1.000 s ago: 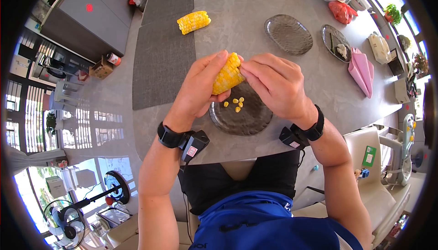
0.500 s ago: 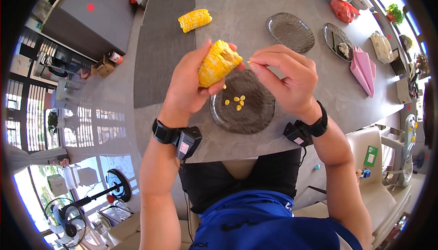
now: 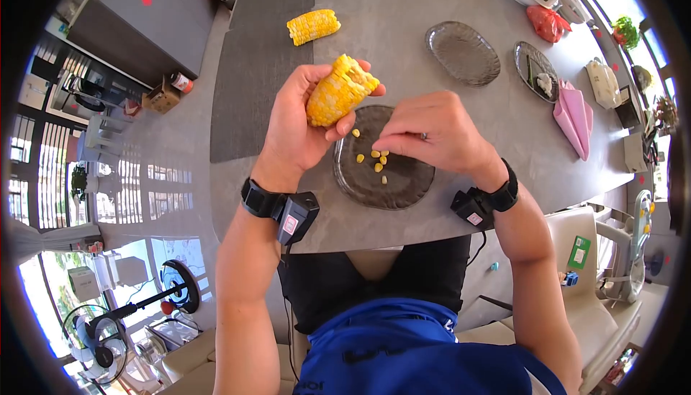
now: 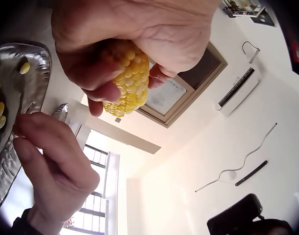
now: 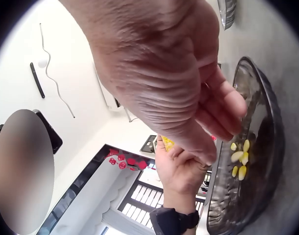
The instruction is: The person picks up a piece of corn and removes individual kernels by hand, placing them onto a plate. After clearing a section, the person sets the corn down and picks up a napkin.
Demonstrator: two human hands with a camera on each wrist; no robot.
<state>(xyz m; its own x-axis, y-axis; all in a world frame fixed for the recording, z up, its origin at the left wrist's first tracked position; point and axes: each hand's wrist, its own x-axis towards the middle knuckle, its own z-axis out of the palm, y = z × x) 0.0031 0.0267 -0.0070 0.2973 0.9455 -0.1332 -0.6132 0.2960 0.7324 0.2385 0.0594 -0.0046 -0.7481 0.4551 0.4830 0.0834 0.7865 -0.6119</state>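
The left hand (image 3: 302, 125) is wrapping its curled fingers around the corn cob (image 3: 337, 92), hiding its lower half, just above the dark plate (image 3: 410, 186). The right hand (image 3: 432, 139) is hovering over the loose kernels (image 3: 378, 157) with fingertips bunched together; whether they are pinching a kernel is unclear.

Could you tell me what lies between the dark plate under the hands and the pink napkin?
Only bare grey tabletop lies between the plate and the napkin, in the head view.
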